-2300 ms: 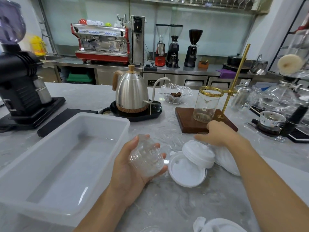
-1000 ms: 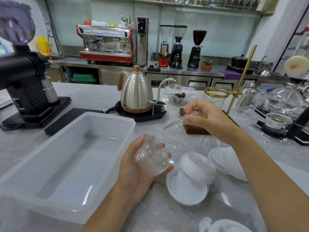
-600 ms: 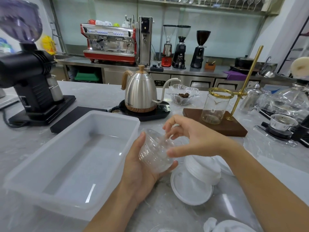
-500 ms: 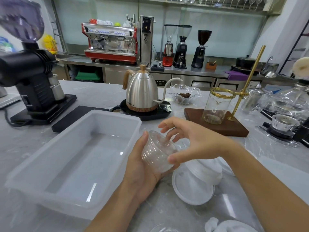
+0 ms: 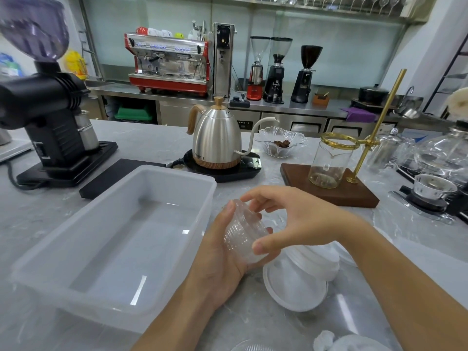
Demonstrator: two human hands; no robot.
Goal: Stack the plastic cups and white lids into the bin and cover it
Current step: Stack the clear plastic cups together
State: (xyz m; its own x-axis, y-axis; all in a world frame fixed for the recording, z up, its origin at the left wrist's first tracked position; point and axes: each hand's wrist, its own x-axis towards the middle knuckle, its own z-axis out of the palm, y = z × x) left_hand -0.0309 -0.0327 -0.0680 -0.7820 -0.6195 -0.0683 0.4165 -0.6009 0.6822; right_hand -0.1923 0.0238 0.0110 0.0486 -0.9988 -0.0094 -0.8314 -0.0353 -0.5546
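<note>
Cradled in the left hand [image 5: 217,259], a short stack of clear plastic cups [image 5: 244,236] lies tilted on its side, palm underneath and thumb reaching up along the stack's left edge, while the right hand [image 5: 298,224] closes over it from the right, thumb pressing the lower rim and fingers arched across the top, so both hands hold the stack above the marble counter [image 5: 253,323] just off the bin's right wall. Translucent and rectangular, the bin [image 5: 43,282] sits to the left with its long side running away from the viewer; its inside is bare and its near right corner lies close under the left forearm. White lids [image 5: 296,287] lie directly below the right wrist, one flat and others leaning in a pile on it, with another white piece at the bottom edge of the view. Behind the hands a strip of counter stays open as far as the kettle [image 5: 217,138] on its black base and the wooden stand [image 5: 329,191] carrying a glass beaker [image 5: 329,163]; a black grinder [image 5: 48,117] stands far left, well apart from the bin
</note>
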